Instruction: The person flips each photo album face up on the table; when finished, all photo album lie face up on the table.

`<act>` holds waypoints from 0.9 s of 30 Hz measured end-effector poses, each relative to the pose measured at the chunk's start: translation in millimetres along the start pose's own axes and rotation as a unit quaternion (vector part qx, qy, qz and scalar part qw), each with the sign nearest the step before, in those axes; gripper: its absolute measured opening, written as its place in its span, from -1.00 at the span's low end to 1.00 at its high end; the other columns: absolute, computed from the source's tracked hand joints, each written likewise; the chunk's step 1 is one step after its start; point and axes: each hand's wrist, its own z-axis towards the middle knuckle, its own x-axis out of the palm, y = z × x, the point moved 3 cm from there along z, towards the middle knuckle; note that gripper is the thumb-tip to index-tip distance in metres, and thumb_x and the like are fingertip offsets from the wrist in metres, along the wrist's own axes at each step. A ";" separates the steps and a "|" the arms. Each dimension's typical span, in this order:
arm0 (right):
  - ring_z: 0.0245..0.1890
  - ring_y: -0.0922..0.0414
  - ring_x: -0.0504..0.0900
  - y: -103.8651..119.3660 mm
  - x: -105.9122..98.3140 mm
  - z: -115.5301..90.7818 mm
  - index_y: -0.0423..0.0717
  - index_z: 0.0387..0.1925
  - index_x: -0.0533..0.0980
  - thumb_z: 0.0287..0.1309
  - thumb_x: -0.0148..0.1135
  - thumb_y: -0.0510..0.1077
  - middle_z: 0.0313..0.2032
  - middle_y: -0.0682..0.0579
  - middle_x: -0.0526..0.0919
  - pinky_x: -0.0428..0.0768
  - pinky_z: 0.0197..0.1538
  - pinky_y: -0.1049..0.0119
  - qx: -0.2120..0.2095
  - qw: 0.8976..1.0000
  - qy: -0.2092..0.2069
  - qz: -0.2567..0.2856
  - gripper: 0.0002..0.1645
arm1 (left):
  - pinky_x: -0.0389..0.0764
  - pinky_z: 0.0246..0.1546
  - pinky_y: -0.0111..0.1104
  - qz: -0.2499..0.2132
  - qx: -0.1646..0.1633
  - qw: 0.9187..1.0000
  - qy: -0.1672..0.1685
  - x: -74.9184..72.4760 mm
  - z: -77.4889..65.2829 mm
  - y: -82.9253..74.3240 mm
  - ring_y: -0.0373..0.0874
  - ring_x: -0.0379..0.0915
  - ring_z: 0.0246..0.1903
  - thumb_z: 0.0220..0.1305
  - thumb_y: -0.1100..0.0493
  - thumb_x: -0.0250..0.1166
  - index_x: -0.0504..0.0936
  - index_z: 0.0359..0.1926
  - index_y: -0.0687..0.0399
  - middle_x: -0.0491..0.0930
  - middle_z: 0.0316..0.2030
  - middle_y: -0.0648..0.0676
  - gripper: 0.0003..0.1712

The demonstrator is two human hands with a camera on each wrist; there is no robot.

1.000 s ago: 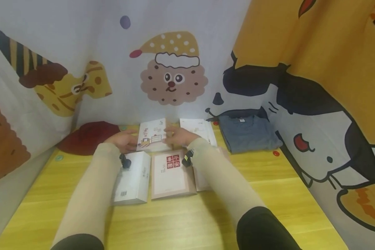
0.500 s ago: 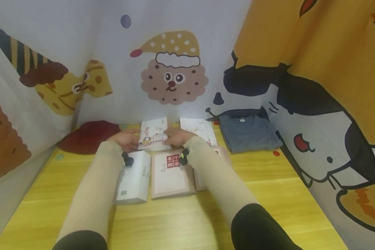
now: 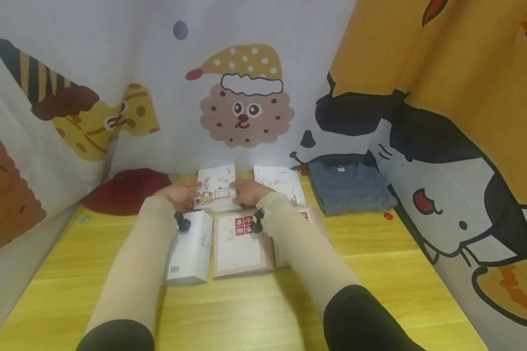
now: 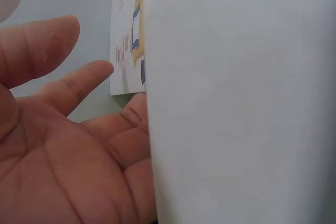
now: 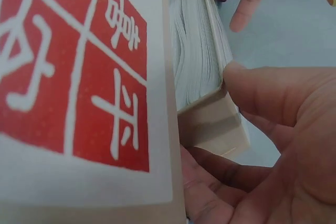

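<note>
A white book [image 3: 215,194] with a cartoon cover lies at the back middle of the table, between both hands. My left hand [image 3: 184,193] is at its left side; in the left wrist view the fingers are spread and the index fingertip is right at the book's edge. My right hand [image 3: 249,191] is at the right side, its thumb [image 5: 257,87] against the book's corner in the right wrist view. Nearer lie a white book with a barcode [image 3: 189,253] and a pink-bordered book with red print [image 3: 241,248], which hides some right fingers in the right wrist view.
Another white book [image 3: 276,180] lies at the back right, with a pink-edged book [image 3: 316,219] partly under my right forearm. A dark red hat [image 3: 127,190] is at the left, and a folded blue-grey shirt [image 3: 349,187] at the right. A printed curtain [image 3: 136,48] hangs behind the yellow table [image 3: 228,317].
My left hand has shifted slightly right, closer to the cartoon-covered book. The right hand has drawn its fingers in a little at the other side. The other books have not visibly moved.
</note>
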 end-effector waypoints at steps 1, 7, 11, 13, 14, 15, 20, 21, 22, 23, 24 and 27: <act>0.61 -0.12 0.20 -0.1 0.3 1.1 0.26 0.60 0.28 0.37 0.38 -0.01 0.62 -0.02 0.24 0.13 0.61 -0.25 0.000 1.000 -0.002 -0.006 -0.15 | 0.42 0.45 -0.11 -0.004 -0.003 1.000 -0.002 0.2 0.1 0.0 0.08 0.37 0.33 0.63 0.28 -0.06 -0.31 0.72 0.03 0.16 0.53 0.41 -0.14; 0.60 -0.09 0.23 -3.1 0.5 6.5 0.32 0.57 0.31 0.36 0.38 0.00 0.61 0.02 0.25 0.15 0.61 -0.23 0.008 1.000 -0.012 -0.019 -0.17 | 0.22 0.58 -0.01 -0.041 -0.005 0.999 0.004 0.3 6.3 0.9 0.17 0.20 0.46 0.61 0.34 -0.10 -0.35 0.71 0.05 0.02 0.59 0.41 -0.13; 0.60 -0.08 0.22 -5.6 0.7 8.2 0.35 0.56 0.32 0.36 0.38 0.02 0.62 0.04 0.24 0.14 0.61 -0.22 0.013 0.999 -0.016 -0.026 -0.19 | 0.29 0.55 -0.05 -0.081 0.003 0.996 0.021 0.8 10.8 -0.2 0.10 0.25 0.42 0.60 0.39 -0.11 -0.35 0.72 0.01 0.01 0.60 0.36 -0.12; 0.60 -0.08 0.22 -6.2 1.0 8.7 0.35 0.57 0.32 0.36 0.37 0.02 0.62 0.03 0.24 0.13 0.61 -0.22 0.011 0.999 -0.019 -0.033 -0.19 | 0.39 0.49 -0.08 -0.093 0.006 0.995 0.023 0.7 12.5 -1.4 0.05 0.33 0.36 0.61 0.39 -0.09 -0.31 0.72 -0.03 0.05 0.59 0.33 -0.12; 0.60 -0.09 0.22 -6.4 1.2 8.8 0.34 0.57 0.32 0.36 0.37 0.03 0.62 0.02 0.25 0.14 0.61 -0.22 0.010 0.999 -0.019 -0.036 -0.19 | 0.44 0.46 -0.11 -0.092 0.006 0.996 0.022 0.6 13.2 -2.1 0.02 0.36 0.33 0.61 0.38 -0.08 -0.30 0.73 -0.04 0.07 0.58 0.32 -0.12; 0.60 -0.09 0.22 -6.5 1.5 9.1 0.34 0.57 0.32 0.37 0.37 0.03 0.62 0.02 0.25 0.14 0.61 -0.21 0.010 0.999 -0.020 -0.038 -0.19 | 0.49 0.41 -0.13 -0.086 0.006 0.996 0.021 0.4 13.6 -2.7 0.00 0.40 0.30 0.62 0.37 -0.07 -0.30 0.73 -0.04 0.09 0.57 0.31 -0.12; 0.60 -0.08 0.22 -7.1 2.4 10.6 0.35 0.57 0.32 0.37 0.36 0.05 0.61 0.05 0.26 0.17 0.60 -0.21 0.019 0.999 -0.023 -0.035 -0.20 | 0.60 0.27 -0.21 -0.042 0.000 0.999 0.016 0.0 13.9 -4.8 0.01 0.45 0.25 0.63 0.35 -0.10 -0.33 0.72 0.01 0.13 0.54 0.37 -0.14; 0.60 -0.08 0.23 -7.0 2.6 10.6 0.35 0.57 0.32 0.37 0.36 0.05 0.61 0.04 0.27 0.18 0.60 -0.22 0.020 0.999 -0.024 -0.035 -0.20 | 0.60 0.26 -0.21 -0.033 0.001 0.999 0.017 0.2 12.7 -5.3 0.02 0.44 0.26 0.63 0.34 -0.10 -0.34 0.72 0.02 0.12 0.54 0.38 -0.14; 0.60 -0.09 0.24 -7.0 2.8 10.7 0.35 0.56 0.33 0.36 0.36 0.05 0.61 0.04 0.27 0.19 0.60 -0.22 0.020 0.999 -0.026 -0.034 -0.20 | 0.59 0.27 -0.20 -0.025 0.002 1.000 0.018 0.6 11.4 -5.8 0.04 0.42 0.29 0.64 0.33 -0.11 -0.35 0.71 0.04 0.12 0.54 0.39 -0.15; 0.59 -0.09 0.25 -7.1 3.0 10.7 0.36 0.56 0.33 0.36 0.37 0.05 0.60 0.04 0.28 0.20 0.59 -0.22 0.021 0.999 -0.027 -0.034 -0.20 | 0.58 0.29 -0.20 -0.017 0.004 1.000 0.018 1.2 9.9 -6.4 0.06 0.40 0.31 0.64 0.33 -0.12 -0.36 0.71 0.06 0.11 0.55 0.40 -0.15; 0.59 -0.10 0.25 -7.0 3.2 10.3 0.36 0.56 0.34 0.36 0.37 0.04 0.60 0.03 0.29 0.20 0.59 -0.23 0.020 0.999 -0.029 -0.033 -0.21 | 0.56 0.30 -0.18 -0.012 0.006 1.000 0.018 1.9 8.0 -7.0 0.07 0.39 0.34 0.64 0.32 -0.11 -0.37 0.71 0.06 0.11 0.55 0.40 -0.15; 0.57 -0.11 0.28 -6.6 3.8 8.2 0.36 0.55 0.34 0.36 0.37 0.04 0.59 0.03 0.30 0.22 0.57 -0.24 0.019 0.999 -0.032 -0.025 -0.21 | 0.48 0.40 -0.08 -0.002 0.008 1.000 0.009 6.9 -0.5 -11.1 0.16 0.31 0.42 0.64 0.31 -0.12 -0.36 0.71 0.10 0.11 0.55 0.41 -0.16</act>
